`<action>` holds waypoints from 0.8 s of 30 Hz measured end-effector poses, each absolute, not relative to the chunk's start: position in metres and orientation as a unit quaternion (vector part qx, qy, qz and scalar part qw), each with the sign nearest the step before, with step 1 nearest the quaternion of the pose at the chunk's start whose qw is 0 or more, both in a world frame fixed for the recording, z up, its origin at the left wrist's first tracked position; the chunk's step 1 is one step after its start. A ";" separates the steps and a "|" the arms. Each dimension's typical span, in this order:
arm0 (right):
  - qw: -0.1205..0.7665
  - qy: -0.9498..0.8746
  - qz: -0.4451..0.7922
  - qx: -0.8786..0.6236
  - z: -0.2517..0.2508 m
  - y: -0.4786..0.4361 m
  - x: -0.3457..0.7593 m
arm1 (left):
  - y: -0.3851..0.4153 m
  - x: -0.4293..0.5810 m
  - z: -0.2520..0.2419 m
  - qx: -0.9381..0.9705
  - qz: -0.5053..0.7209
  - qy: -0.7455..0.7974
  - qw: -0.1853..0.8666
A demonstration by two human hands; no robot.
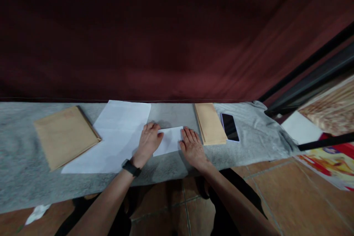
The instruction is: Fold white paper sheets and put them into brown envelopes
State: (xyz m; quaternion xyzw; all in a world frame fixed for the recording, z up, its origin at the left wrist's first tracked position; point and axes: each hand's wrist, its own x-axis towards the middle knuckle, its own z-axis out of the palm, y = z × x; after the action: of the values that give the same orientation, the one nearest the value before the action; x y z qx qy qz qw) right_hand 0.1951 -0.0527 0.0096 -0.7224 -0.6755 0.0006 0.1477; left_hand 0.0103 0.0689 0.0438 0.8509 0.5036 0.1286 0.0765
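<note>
A small folded sheet of white paper (168, 141) lies on the grey cloth between my two hands. My left hand (148, 141), with a dark watch (131, 167) on the wrist, rests over the paper's left end, its fingers slightly bent and its thumb on the paper. On the right end, my right hand (192, 147) lies flat with the fingers stretched out. Larger white sheets (121, 129) spread out to the left of my left hand and partly under it. Beyond my right hand is a narrow stack of brown envelopes (210, 123).
A bigger stack of brown envelopes (66, 136) overlaps the white sheets at left. A phone (230, 127) lies beside the narrow stack. Grey cloth (177, 112) covers the narrow surface, with a dark red curtain (166, 44) behind. A colourful box (332, 162) is at far right.
</note>
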 end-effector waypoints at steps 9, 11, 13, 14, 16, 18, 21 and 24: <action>0.182 -0.772 0.045 -0.607 0.036 -0.058 0.186 | 0.073 -0.010 0.062 0.619 0.275 0.490 0.549; 0.192 -0.791 0.061 -0.578 0.042 -0.060 0.180 | 0.069 -0.010 0.068 0.544 0.298 0.479 0.621; 0.220 -0.777 0.082 -0.584 0.045 -0.060 0.176 | 0.065 -0.007 0.073 0.486 0.304 0.467 0.673; 0.246 -0.761 0.099 -0.592 0.047 -0.059 0.177 | 0.064 -0.005 0.076 0.460 0.307 0.452 0.700; 0.333 -0.710 0.151 -0.602 0.050 -0.054 0.180 | 0.063 -0.001 0.080 0.411 0.317 0.412 0.749; 0.458 -0.609 0.230 -0.605 0.052 -0.047 0.185 | 0.063 0.001 0.083 0.374 0.347 0.384 0.769; 0.624 -0.386 0.382 -0.562 0.053 -0.037 0.186 | 0.058 0.006 0.079 0.372 0.389 0.413 0.735; 0.679 -0.233 0.508 -0.476 0.049 -0.034 0.178 | 0.047 0.013 0.066 0.395 0.360 0.441 0.721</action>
State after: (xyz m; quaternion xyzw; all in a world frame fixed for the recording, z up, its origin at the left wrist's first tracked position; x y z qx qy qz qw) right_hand 0.1778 -0.0345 0.0490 -0.4759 -0.2331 0.5079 0.6792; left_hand 0.0130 0.0474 0.0656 0.3954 0.4409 0.3595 0.7211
